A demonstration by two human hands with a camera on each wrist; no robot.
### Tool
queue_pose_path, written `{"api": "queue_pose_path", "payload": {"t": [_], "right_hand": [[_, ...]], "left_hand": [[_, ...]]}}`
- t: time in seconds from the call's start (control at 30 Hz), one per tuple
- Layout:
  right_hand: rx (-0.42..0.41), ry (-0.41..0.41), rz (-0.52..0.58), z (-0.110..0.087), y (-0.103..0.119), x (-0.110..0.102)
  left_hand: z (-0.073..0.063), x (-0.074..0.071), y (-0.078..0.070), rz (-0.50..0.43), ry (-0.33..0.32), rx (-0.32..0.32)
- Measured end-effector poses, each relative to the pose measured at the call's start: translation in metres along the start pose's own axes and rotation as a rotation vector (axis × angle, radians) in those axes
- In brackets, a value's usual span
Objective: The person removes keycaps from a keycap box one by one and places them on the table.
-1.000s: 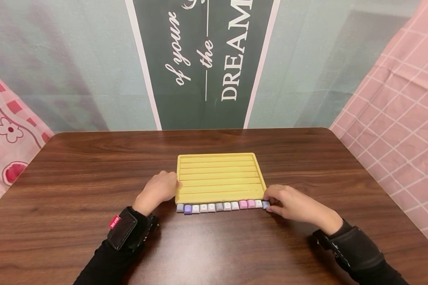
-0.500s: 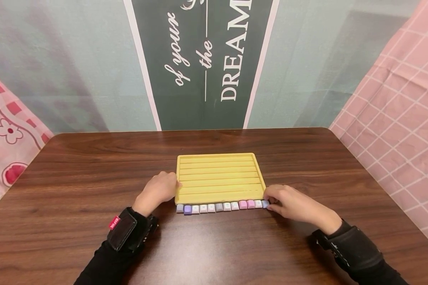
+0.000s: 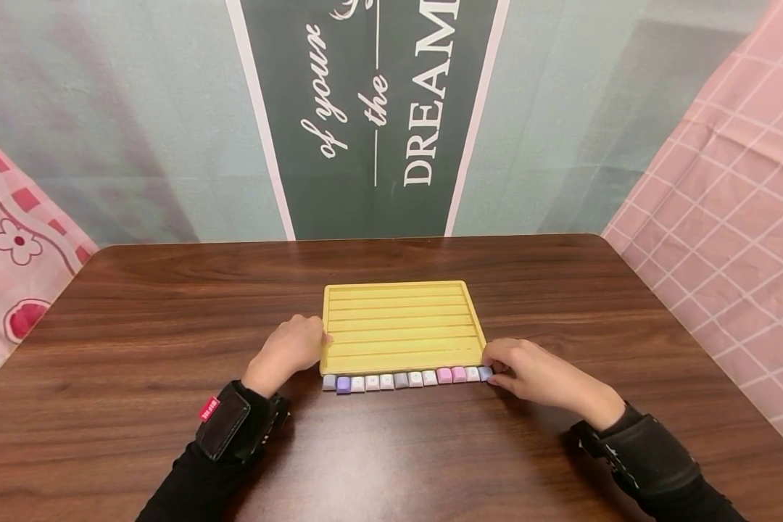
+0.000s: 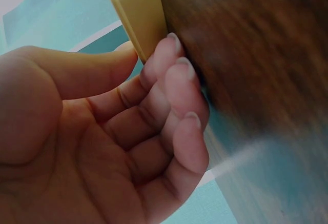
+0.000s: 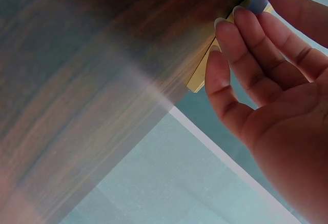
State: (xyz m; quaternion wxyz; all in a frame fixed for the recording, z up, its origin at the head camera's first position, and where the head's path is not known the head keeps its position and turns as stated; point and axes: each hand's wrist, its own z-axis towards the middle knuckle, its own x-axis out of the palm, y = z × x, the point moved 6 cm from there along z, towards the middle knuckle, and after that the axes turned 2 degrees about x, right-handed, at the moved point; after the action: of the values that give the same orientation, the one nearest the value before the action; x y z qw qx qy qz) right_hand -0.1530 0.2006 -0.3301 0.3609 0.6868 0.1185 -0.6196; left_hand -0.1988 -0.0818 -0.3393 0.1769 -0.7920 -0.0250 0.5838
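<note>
A yellow ridged tray [image 3: 401,325] lies on the wooden table in the head view. My left hand [image 3: 293,344] holds its left edge, thumb on the rim and the other fingers curled against the outer side, as the left wrist view shows. Along the tray's near edge runs a straight row of keycaps [image 3: 401,380] in grey, purple, white and pink. At the row's right end my right hand [image 3: 528,370] pinches a blue-grey keycap [image 5: 258,2] between thumb and index finger, beside the tray's near right corner. Its remaining fingers are bent near the tray's edge.
The brown wooden table [image 3: 378,464] extends around the tray on all sides. Behind it hangs a blue-green cloth with a dark printed panel [image 3: 372,210]. Pink patterned cloths flank the table at left and right.
The keycap at the right end and the purple one shift very slightly. Both hands and the tray stay practically in place.
</note>
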Motion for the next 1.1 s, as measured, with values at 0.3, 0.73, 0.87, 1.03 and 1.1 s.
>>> {"api": "queue_pose_path", "payload": {"t": [0.3,0.73,0.87,1.03,1.1], "right_hand": [[0.003,0.004,0.003,0.0005,0.0014,0.0],[-0.002,-0.015,-0.028,0.0008,0.0025,-0.0001],[0.002,-0.013,-0.026,0.0009,0.0022,0.0001],[0.007,-0.011,-0.027,0.0012,0.0026,-0.0002],[0.009,-0.011,-0.029,0.0013,0.0026,-0.0001]], "left_hand": [[0.0003,0.0009,0.001,0.002,0.003,-0.002],[0.0014,0.0009,0.0006,0.01,0.014,-0.007],[0.002,0.0009,0.0007,0.006,0.017,-0.008],[0.002,0.0006,0.0005,0.01,0.014,-0.001],[0.002,0.0008,0.0005,0.013,0.014,0.002]]}}
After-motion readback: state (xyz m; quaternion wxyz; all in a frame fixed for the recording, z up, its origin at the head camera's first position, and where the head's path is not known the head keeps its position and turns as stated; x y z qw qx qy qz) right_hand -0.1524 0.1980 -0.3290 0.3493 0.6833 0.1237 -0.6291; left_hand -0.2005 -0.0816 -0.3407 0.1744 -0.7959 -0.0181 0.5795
